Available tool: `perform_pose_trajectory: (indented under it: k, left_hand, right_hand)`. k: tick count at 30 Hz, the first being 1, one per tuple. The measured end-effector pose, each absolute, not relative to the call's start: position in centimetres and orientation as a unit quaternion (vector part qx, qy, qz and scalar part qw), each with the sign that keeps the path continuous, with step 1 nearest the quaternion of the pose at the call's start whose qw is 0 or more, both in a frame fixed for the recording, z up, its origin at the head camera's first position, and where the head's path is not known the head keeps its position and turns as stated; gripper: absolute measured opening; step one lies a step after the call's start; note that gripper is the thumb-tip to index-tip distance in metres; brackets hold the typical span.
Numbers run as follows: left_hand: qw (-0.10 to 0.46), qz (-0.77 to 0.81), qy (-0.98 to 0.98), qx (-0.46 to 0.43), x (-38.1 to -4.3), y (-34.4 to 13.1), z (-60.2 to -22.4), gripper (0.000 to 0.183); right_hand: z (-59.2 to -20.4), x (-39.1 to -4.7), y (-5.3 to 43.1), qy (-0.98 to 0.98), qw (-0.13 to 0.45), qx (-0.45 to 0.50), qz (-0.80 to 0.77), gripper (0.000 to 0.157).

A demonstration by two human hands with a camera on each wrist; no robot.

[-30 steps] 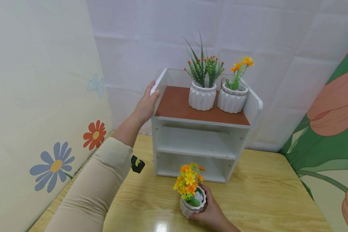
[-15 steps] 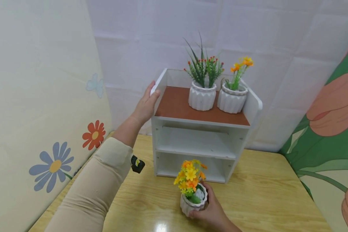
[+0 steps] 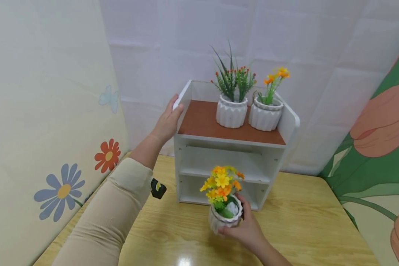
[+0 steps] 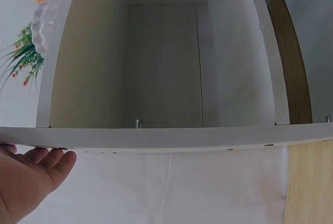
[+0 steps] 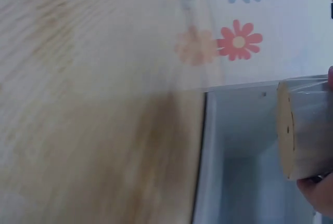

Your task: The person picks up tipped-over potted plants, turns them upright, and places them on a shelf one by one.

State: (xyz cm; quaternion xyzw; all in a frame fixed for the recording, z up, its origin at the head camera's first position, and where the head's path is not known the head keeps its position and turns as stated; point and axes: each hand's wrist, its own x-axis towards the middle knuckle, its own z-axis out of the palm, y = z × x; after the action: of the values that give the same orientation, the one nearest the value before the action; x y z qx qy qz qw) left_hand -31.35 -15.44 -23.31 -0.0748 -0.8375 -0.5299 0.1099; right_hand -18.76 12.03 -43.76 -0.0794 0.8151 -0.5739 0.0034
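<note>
My right hand (image 3: 246, 225) grips a white fluted flower pot (image 3: 219, 221) with yellow and orange artificial flowers (image 3: 221, 184). It is raised off the table in front of a small white shelf unit (image 3: 231, 139); in the right wrist view the pot's underside (image 5: 285, 130) shows. My left hand (image 3: 166, 122) holds the upper edge of the unit's left side panel (image 3: 185, 92). In the left wrist view, left fingers (image 4: 60, 167) lie against the panel's outer face. On the brown top stand a pot with grass and red buds (image 3: 232, 111) and a pot with orange flowers (image 3: 266, 112).
Two white compartments of the unit open toward me, the middle shelf (image 3: 226, 162) between them. A small black object (image 3: 157, 189) shows beside my left sleeve. The wooden table (image 3: 306, 221) is bounded by a white backdrop (image 3: 143, 74) and flower-patterned side walls.
My right hand has lifted the pot of yellow and orange flowers from the table and moved it up toward the shelf unit. My left hand has stayed on the side panel.
</note>
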Motion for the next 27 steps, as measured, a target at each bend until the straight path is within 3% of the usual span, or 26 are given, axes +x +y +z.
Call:
perform_pose_trajectory:
  k: [27]
  left_hand:
    - [0.121,-0.521,-0.842,-0.077,-31.3,-15.4,-23.3,0.061]
  right_hand:
    - [-31.0,-19.4,9.6,0.823,-0.037,-0.114,-0.555,0.108]
